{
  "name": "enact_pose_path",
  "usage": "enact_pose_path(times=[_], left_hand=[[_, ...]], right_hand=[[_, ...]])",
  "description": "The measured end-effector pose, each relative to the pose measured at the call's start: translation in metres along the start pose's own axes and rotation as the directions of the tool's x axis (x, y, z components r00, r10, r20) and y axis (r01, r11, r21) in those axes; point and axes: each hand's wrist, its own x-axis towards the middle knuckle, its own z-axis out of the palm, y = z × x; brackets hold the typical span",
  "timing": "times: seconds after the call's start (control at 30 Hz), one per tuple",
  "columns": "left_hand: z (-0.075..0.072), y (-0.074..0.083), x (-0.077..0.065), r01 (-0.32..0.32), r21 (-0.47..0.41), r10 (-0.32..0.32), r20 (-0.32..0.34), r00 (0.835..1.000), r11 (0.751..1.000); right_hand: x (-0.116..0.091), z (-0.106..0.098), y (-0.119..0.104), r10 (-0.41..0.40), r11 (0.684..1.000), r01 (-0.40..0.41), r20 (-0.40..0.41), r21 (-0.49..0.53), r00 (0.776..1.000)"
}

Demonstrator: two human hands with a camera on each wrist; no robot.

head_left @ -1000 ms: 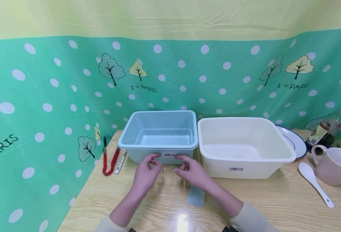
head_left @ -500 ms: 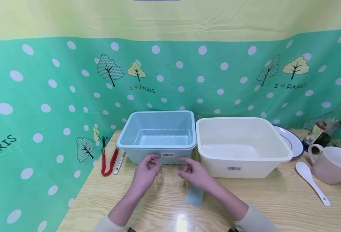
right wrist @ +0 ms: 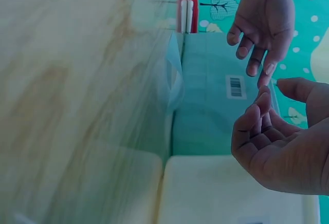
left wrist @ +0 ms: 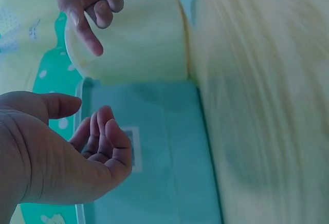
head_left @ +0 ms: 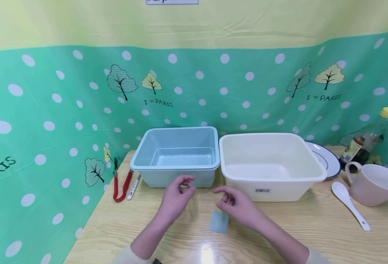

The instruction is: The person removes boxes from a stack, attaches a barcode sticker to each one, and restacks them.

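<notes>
In the head view my left hand (head_left: 178, 198) is held before the front wall of a light blue plastic bin (head_left: 175, 178), fingers loosely curled around nothing. It hides the bin's barcode label (right wrist: 236, 87), which shows in the right wrist view. My right hand (head_left: 238, 207) hovers over the table, near the front left corner of a white plastic bin (head_left: 279, 192), its index finger extended and nothing in its grasp. Just below that hand a small blue-grey piece of paper or film (head_left: 219, 222) lies on the table; the right wrist view shows it curling up.
Red-handled pliers or tongs (head_left: 123, 185) and a white pen-like tool (head_left: 134, 187) lie left of the blue bin. To the right are a blue-rimmed plate (head_left: 326, 161), a dark sauce bottle (head_left: 355, 150), a pink mug (head_left: 370, 190) and a white spoon (head_left: 350, 205).
My hands have shifted right. The left has come across the blue bin's label, and the right has drawn away from that bin. The head view has turned slightly right.
</notes>
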Motion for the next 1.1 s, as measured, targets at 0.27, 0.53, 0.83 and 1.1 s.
enact_pose_path(times=[0.27, 0.53, 0.83, 1.1], left_hand=[[0.026, 0.017, 0.005, -0.045, -0.019, 0.046, 0.087, 0.995, 0.999], [0.048, 0.035, 0.010, -0.066, -0.069, 0.074, 0.128, 0.989, 0.995], [0.064, 0.042, 0.014, -0.081, -0.068, 0.091, 0.168, 0.981, 0.994], [0.071, 0.045, 0.013, -0.106, -0.063, 0.116, 0.201, 0.973, 0.992]], right_hand=[[-0.023, -0.024, -0.001, 0.012, 1.000, -0.013, -0.054, -0.012, 0.998], [-0.046, -0.058, -0.004, -0.026, 0.999, 0.018, -0.201, -0.044, 0.979], [-0.059, -0.115, -0.012, -0.033, 0.971, -0.085, -0.474, -0.226, 0.880], [-0.069, -0.171, 0.009, -0.030, 0.913, -0.248, -0.658, -0.325, 0.752]])
